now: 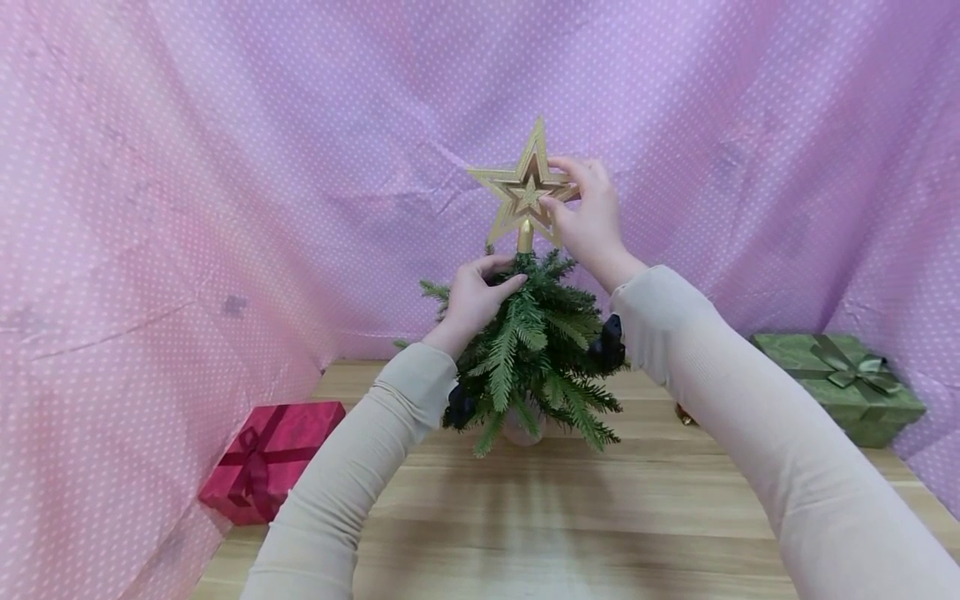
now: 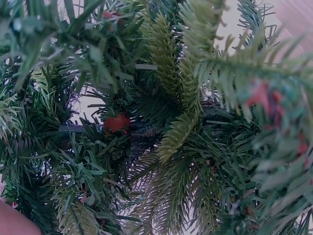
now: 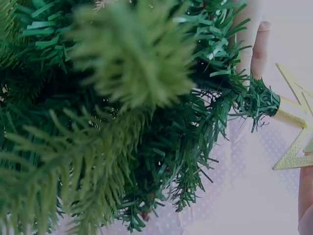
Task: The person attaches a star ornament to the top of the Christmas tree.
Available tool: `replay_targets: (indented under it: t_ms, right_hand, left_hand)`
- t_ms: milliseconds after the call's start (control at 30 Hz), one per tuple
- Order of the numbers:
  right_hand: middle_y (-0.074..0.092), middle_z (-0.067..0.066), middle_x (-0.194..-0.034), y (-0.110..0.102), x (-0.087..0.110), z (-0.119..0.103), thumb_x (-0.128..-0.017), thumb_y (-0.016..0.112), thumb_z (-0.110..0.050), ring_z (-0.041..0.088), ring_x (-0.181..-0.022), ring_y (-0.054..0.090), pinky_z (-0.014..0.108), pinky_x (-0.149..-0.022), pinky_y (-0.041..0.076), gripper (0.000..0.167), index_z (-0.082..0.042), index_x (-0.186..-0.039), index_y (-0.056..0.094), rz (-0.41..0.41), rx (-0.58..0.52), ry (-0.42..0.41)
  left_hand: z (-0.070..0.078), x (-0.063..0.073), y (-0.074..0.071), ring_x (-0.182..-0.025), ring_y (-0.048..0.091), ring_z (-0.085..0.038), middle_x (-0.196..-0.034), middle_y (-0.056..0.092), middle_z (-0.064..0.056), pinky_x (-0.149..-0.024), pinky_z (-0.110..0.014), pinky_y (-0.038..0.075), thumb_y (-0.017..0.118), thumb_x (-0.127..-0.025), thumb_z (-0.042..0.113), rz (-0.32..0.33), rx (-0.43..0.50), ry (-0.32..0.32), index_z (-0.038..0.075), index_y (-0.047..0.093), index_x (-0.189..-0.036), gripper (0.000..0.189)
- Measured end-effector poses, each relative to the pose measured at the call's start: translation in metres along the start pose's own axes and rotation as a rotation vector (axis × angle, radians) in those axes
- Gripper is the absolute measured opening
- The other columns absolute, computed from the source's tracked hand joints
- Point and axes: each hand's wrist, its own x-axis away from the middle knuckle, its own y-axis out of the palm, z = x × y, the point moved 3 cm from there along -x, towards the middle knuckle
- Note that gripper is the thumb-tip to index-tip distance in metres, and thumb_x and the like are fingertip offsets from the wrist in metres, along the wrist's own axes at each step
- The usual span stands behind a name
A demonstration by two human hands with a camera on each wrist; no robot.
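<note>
A gold star tree topper (image 1: 529,193) stands upright on the tip of a small artificial Christmas tree (image 1: 525,342). My right hand (image 1: 592,215) pinches the star's right-hand point between thumb and fingers. Just below, my left hand (image 1: 478,296) grips the top of the tree with its thumb and fingers. In the right wrist view, the star's gold socket (image 3: 289,111) fits over the green tip, and left-hand fingers (image 3: 260,51) show beside it. Branches (image 2: 181,98) with a few red bits fill the left wrist view, so the left hand's grip is mostly hidden there.
A red gift box (image 1: 300,433) with a ribbon lies to the left on the wooden table (image 1: 465,517). To the right is a green gift box (image 1: 802,358) with a bow. A small brownish object (image 1: 684,414) shows beside the right sleeve. Pink dotted cloth (image 1: 337,125) hangs behind.
</note>
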Motion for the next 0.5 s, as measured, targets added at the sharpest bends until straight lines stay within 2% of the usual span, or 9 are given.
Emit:
replay_targets:
  t_ms: [267,500]
  right_hand:
    - [0.049,0.016,-0.112,0.0034,-0.0013,0.0020,-0.087,0.066,-0.003,0.029,-0.103,0.052,0.041,-0.096,0.044,0.048,-0.011,-0.133,0.055,-0.052,0.013,-0.054]
    - [0.048,0.016,-0.114,0.0058,0.0005,0.0032,-0.088,0.064,-0.002,0.031,-0.104,0.052,0.040,-0.095,0.044,0.047,-0.011,-0.133,0.055,-0.070,0.005,-0.058]
  left_hand:
    - [-0.0001,0.0000,0.0000,-0.120,0.054,-0.019,-0.121,0.065,-0.004,-0.103,-0.037,0.042,0.068,-0.088,0.023,-0.003,0.011,-0.003,0.014,0.064,-0.123,0.036]
    - [0.0001,0.0012,-0.0003,-0.120,0.054,-0.019,-0.122,0.065,-0.004,-0.101,-0.036,0.045,0.068,-0.088,0.023,-0.003,0.019,-0.004,0.015,0.064,-0.124,0.036]
